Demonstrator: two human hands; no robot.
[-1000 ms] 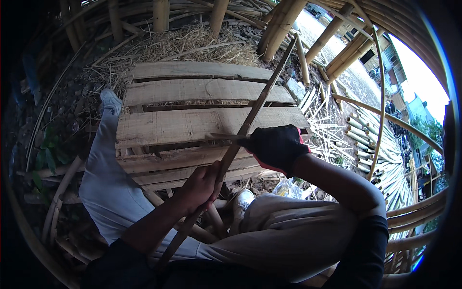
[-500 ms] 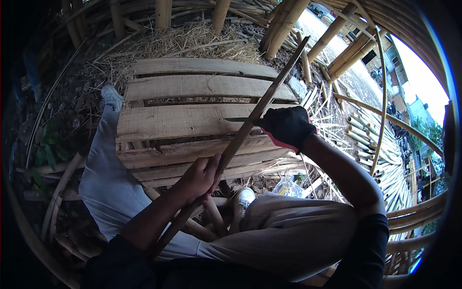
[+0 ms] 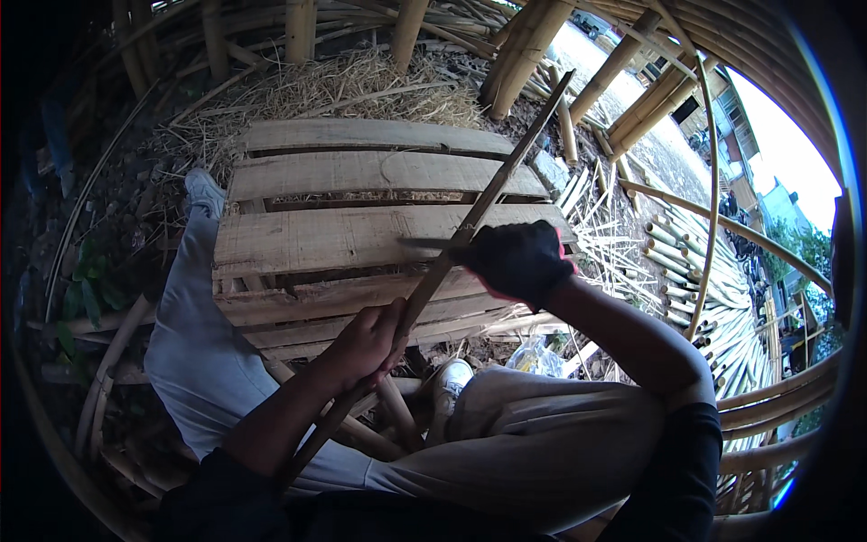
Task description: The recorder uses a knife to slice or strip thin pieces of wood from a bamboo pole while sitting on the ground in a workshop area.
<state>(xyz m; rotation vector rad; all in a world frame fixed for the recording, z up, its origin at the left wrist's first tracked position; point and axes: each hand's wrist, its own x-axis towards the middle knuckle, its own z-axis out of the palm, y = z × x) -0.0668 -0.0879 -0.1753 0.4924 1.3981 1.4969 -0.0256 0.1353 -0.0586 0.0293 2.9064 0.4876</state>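
Note:
A long split bamboo strip [image 3: 495,188] slants from my lap up to the far right, over a low table of wooden slats [image 3: 307,237]. Bare, my left hand [image 3: 368,343] is wrapped round its lower part. My right hand [image 3: 517,262], in a black glove with red at the palm side, is closed on a knife whose dark blade [image 3: 421,243] points left, across the strip. The blade lies against the strip at about its middle; the knife's handle is hidden in the glove.
Straw [image 3: 361,86] covers the ground behind the table. Cut bamboo poles [image 3: 673,257] are piled at the right, near pale shavings. Upright bamboo posts [image 3: 526,59] stand at the back. A clear plastic bag [image 3: 539,357] lies near my shoe [image 3: 452,375].
My right hand and the knife have slid down along the strip, toward me and a little left. The left hand keeps its grip, slightly lower in view.

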